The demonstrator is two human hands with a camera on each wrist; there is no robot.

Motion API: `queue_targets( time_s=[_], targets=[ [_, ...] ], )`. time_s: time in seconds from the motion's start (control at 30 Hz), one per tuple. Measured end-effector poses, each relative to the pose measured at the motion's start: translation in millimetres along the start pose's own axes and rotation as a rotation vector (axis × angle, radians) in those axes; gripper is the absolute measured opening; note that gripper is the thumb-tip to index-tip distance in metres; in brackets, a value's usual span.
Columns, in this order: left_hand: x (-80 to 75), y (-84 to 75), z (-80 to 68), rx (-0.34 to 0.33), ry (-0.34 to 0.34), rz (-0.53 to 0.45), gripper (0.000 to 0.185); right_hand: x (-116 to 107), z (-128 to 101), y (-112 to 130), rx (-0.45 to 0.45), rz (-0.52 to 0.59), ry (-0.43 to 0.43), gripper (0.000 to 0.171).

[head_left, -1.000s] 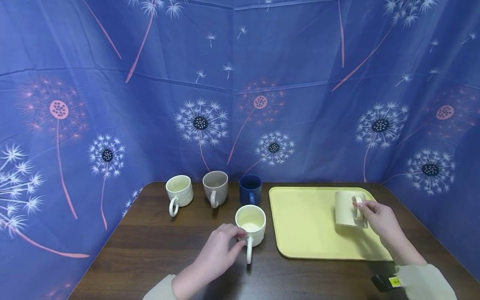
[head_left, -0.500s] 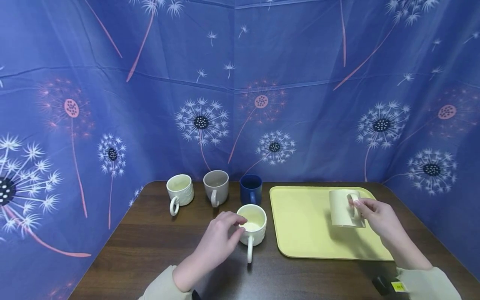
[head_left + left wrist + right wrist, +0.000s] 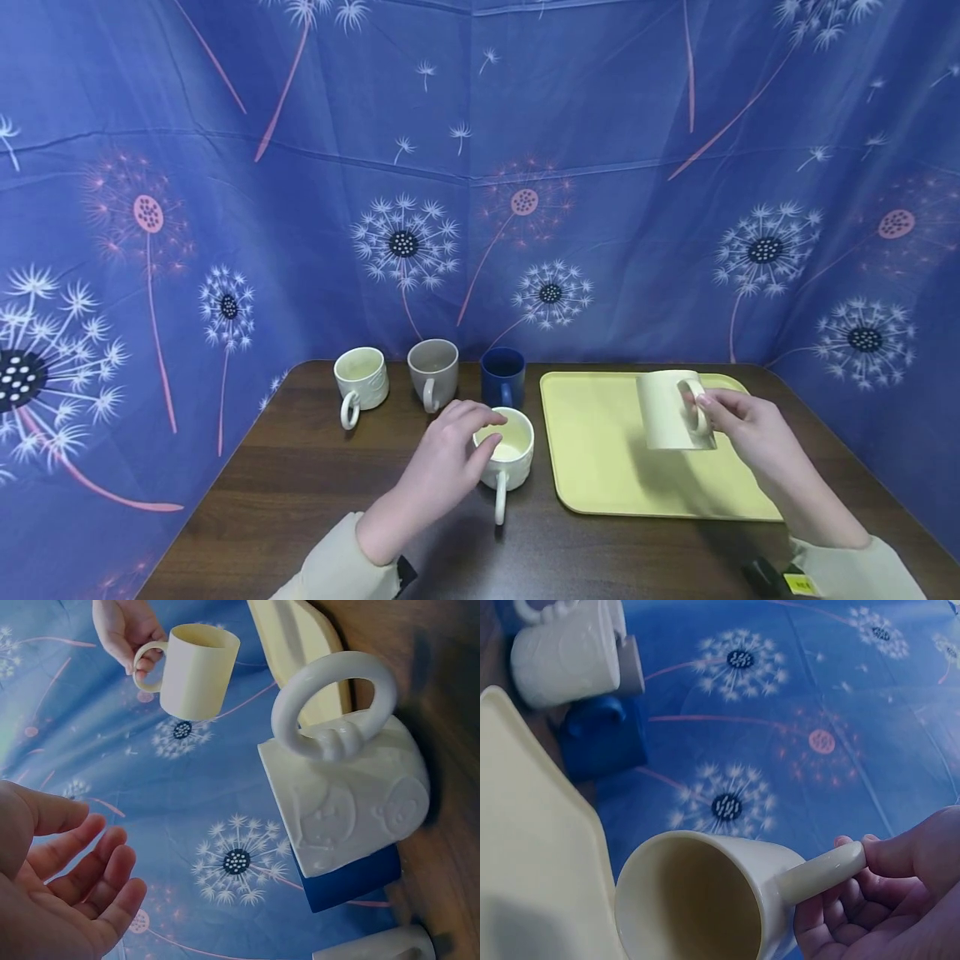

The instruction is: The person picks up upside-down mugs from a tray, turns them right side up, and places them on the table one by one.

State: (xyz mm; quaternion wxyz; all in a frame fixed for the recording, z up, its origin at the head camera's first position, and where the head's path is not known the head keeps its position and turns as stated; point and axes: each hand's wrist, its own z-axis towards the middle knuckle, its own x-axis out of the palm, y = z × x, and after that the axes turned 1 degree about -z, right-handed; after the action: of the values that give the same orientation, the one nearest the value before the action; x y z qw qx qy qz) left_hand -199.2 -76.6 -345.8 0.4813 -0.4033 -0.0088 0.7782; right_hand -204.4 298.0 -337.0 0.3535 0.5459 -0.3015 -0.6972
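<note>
My right hand (image 3: 759, 437) pinches the handle of a cream mug (image 3: 663, 412), held up over the yellow tray (image 3: 588, 467). In the right wrist view thumb and fingers close on that handle (image 3: 821, 874), and the mug's inside shows nothing in it. My left hand (image 3: 442, 454) hovers at the left side of a white mug (image 3: 517, 472), fingers loosely bent and thumb apart from them. This mug stands on the table, handle toward me; the left wrist view shows raised figures on its wall (image 3: 337, 814) and a gap between it and the hand.
Along the table's back edge stand a white embossed mug (image 3: 367, 392), a grey mug (image 3: 442, 379) and a dark blue mug (image 3: 495, 383). The tray lies to the right on the dark wood table (image 3: 300, 475). A blue dandelion-print cloth (image 3: 637, 250) hangs behind.
The cream mug has moved left and slightly up over the tray in my right hand. My left hand has lifted slightly, its fingers spreading from the thumb.
</note>
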Motion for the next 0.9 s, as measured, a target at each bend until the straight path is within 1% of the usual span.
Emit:
queue_targets(
  time_s=[0.1, 0.23, 0.37, 0.47, 0.67, 0.9],
  targets=[
    [1.3, -1.5, 3.4, 0.025, -0.02, -0.004, 0.017, 0, -3, 7, -0.014, 0.051, 0.023, 0.041],
    [1.6, -3.3, 8.0, 0.029, -0.035, -0.023, 0.02, 1, -7, 16, -0.025, 0.089, 0.054, 0.038],
    [-0.1, -5.7, 11.5, 0.014, -0.023, -0.056, 0.024, 3, -12, 25, -0.034, 0.084, 0.082, 0.039],
    [-1.1, -7.3, 13.5, 0.014, -0.007, -0.064, 0.025, 5, -15, 31, -0.056, 0.057, 0.083, 0.037],
    [-0.2, -9.9, 18.0, 0.046, -0.002, -0.071, 0.028, 12, -23, 42, -0.119, 0.076, 0.092, 0.025],
    [2.0, -15.5, 24.6, 0.114, 0.013, -0.09, 0.033, 21, -28, 50, -0.175, 0.077, 0.092, 0.021]
  ],
)
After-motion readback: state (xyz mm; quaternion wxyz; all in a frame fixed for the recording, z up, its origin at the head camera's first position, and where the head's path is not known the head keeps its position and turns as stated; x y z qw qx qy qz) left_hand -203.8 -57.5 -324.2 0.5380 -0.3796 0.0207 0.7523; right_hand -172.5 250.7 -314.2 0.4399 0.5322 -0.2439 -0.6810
